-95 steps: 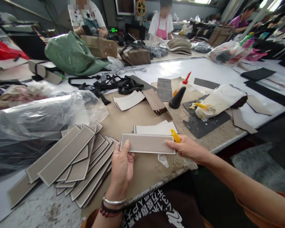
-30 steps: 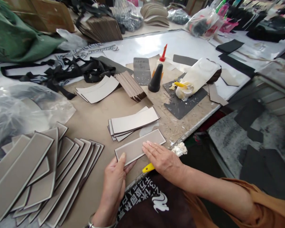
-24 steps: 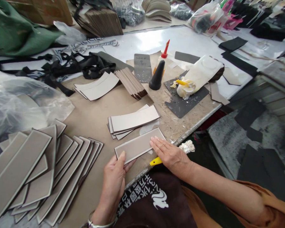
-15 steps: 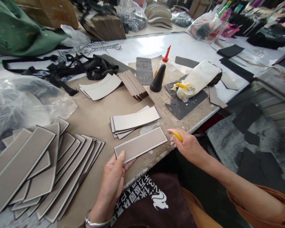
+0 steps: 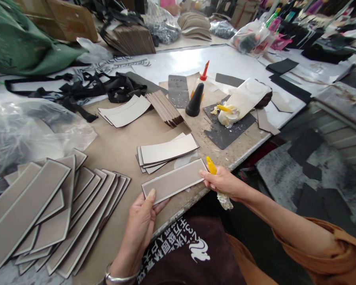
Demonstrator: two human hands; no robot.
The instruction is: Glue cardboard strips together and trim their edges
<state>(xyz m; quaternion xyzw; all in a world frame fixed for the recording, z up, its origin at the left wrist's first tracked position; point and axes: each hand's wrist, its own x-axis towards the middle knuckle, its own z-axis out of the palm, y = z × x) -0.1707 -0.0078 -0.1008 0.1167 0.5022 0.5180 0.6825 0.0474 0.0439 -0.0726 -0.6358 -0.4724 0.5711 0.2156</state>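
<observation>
A rectangular grey-beige panel (image 5: 175,181) with a pale border is held tilted over the table's front edge. My left hand (image 5: 144,213) grips its left end, thumb on top and fingers underneath. At the right end, my right hand (image 5: 222,180) pinches the panel's corner between thumb and fingers. The same hand also holds a yellow-handled brush (image 5: 211,166), its whitish, glue-crusted end hanging below the palm. Just behind the panel lies a small stack of pale panels (image 5: 169,148). Many bordered panels (image 5: 86,213) are fanned out in a pile to the left.
A white glue container (image 5: 247,95) lies on a dark, glue-spotted sheet (image 5: 228,132). Beside it stand a black cone (image 5: 195,101) and a red-tipped bottle (image 5: 204,75). Further back are a strip stack (image 5: 164,109), black straps (image 5: 118,89) and a clear plastic bag (image 5: 38,126).
My right hand has moved left onto the panel's right end and turned, so the brush's yellow handle points up and its crusted end shows below. The left hand keeps its hold.
</observation>
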